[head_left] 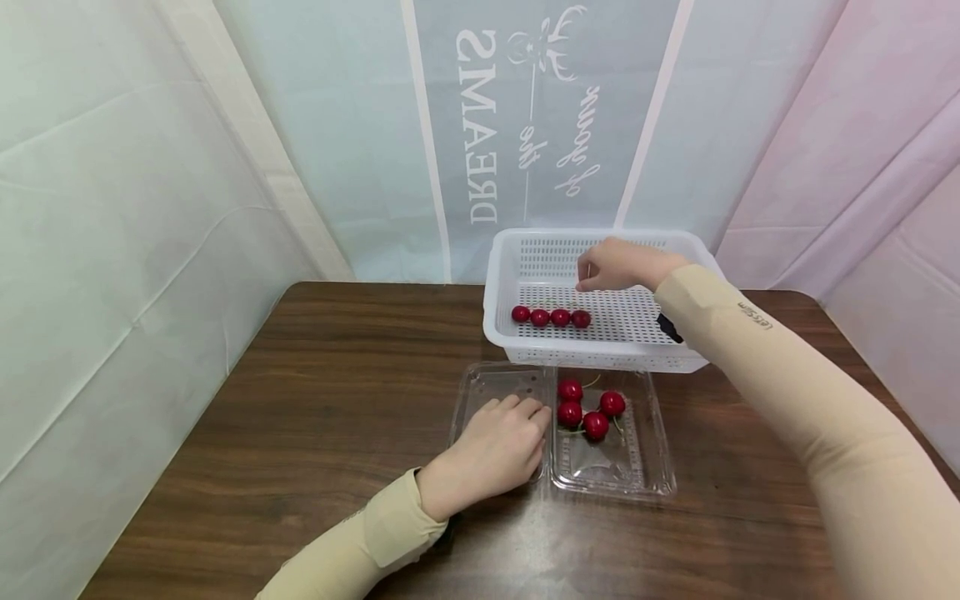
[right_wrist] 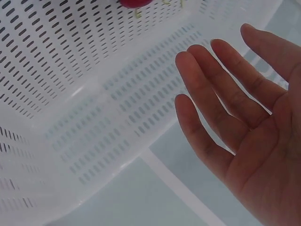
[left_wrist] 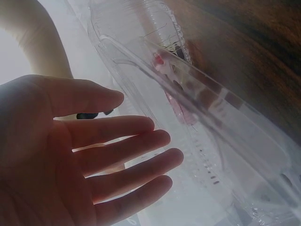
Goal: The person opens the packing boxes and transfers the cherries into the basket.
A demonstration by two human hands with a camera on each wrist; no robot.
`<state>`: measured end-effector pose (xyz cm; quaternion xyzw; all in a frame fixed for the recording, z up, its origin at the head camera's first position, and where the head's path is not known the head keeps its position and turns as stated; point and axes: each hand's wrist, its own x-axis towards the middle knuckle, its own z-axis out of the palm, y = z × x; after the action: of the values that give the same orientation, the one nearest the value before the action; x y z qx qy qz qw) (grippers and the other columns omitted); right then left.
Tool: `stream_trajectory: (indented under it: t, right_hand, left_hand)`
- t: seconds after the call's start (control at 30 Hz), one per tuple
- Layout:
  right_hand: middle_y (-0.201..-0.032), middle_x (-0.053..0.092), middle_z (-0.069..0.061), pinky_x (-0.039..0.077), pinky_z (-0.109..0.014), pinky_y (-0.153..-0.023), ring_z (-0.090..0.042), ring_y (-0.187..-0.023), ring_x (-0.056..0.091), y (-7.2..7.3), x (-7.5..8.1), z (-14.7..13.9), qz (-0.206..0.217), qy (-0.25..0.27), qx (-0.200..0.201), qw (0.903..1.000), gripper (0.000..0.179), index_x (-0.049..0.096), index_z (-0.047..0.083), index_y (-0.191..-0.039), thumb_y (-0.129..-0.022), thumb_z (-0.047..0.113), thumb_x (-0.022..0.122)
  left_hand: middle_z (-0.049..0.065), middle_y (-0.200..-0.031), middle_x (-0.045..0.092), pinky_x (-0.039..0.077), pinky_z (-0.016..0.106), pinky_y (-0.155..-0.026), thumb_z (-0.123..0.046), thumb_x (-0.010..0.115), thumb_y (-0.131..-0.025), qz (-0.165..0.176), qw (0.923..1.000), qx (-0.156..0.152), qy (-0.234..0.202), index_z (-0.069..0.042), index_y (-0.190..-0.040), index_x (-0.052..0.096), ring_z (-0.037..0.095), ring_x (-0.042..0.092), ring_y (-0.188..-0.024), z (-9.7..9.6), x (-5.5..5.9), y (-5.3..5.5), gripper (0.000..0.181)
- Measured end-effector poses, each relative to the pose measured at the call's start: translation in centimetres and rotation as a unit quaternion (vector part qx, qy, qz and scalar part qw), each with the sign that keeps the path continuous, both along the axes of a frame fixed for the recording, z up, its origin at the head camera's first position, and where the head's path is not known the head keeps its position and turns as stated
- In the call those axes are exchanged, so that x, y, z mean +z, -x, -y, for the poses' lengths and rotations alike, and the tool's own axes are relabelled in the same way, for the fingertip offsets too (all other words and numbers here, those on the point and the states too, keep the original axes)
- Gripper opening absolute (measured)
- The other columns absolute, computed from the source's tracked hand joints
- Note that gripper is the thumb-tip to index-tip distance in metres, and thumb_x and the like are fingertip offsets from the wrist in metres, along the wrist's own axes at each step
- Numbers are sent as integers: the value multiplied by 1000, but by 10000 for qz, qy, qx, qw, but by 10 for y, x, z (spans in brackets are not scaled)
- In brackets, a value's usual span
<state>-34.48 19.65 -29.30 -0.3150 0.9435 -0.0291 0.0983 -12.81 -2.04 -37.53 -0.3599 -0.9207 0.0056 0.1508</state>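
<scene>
My right hand (head_left: 618, 265) hovers over the white basket (head_left: 600, 354), holding nothing. In the right wrist view its fingers (right_wrist: 202, 89) are loosely extended above the slotted basket floor. Below and left of it in the head view, several red cherries (head_left: 560, 317) lie in a row in the basket. My left hand (head_left: 495, 450) is at the lid half of a clear plastic clamshell box (head_left: 652, 479), its fingertips right by the hinge. The left wrist view shows its fingers (left_wrist: 136, 141) spread and relaxed, with nothing gripped. Several more cherries (head_left: 596, 426) with stems sit in the box's other half.
The opened box lies on a brown wooden table (head_left: 337, 400), just in front of the basket. Behind the table hangs a light blue curtain (head_left: 360, 150) with printed lettering. White cloth (head_left: 112, 250) encloses the left side, and pale cloth (head_left: 810, 150) the right.
</scene>
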Motion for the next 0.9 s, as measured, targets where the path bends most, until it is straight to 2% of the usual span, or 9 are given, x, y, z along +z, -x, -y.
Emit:
stream_trajectory:
  t: [0.2, 0.37, 0.53, 0.7, 0.9]
  right_hand:
    - [-87, 69, -5, 50, -42, -81, -22, -84, 65, -13, 9, -2, -28, 247, 189, 9995, 14, 67, 9, -88, -88, 23, 65]
    - [-84, 69, -3, 51, -40, -77, -18, -80, 64, -25, 14, -7, -172, 416, 318, 9985, 11, 67, 10, -88, -88, 21, 64]
    - [-83, 69, -2, 52, -36, -74, -16, -76, 63, -35, 16, -11, -252, 646, 366, 9969, 8, 67, 12, -87, -87, 20, 65]
    - [-83, 69, 1, 51, -36, -76, -13, -78, 63, -48, 19, -13, -327, 874, 334, 9951, 7, 67, 15, -87, -88, 22, 65]
    - [-80, 68, 5, 51, -34, -73, -9, -75, 63, -63, 20, -16, -558, 1068, 514, 9914, 6, 67, 17, -84, -88, 21, 65]
  left_hand:
    - [-2, -102, 67, 47, 28, -62, -21, 58, -85, 9, 10000, -7, -8, -11, -104, 67, 16, 61, -84, -1, 0, 1, 23]
    - [-2, -103, 67, 48, 29, -64, -22, 58, -86, 22, 10000, 6, 26, -11, -106, 67, 16, 62, -86, -1, 0, 1, 24]
    - [-2, -103, 67, 47, 28, -64, -22, 58, -86, 40, 10000, 3, 39, -11, -107, 67, 16, 61, -86, -1, 1, 1, 25]
    - [-2, -104, 67, 47, 28, -64, -22, 59, -86, 58, 10000, 10, 39, -11, -108, 67, 17, 61, -86, -1, 2, 0, 26]
    - [-1, -104, 67, 48, 29, -65, -23, 59, -86, 114, 9999, 13, 59, -11, -108, 67, 17, 62, -87, -1, 3, -1, 27]
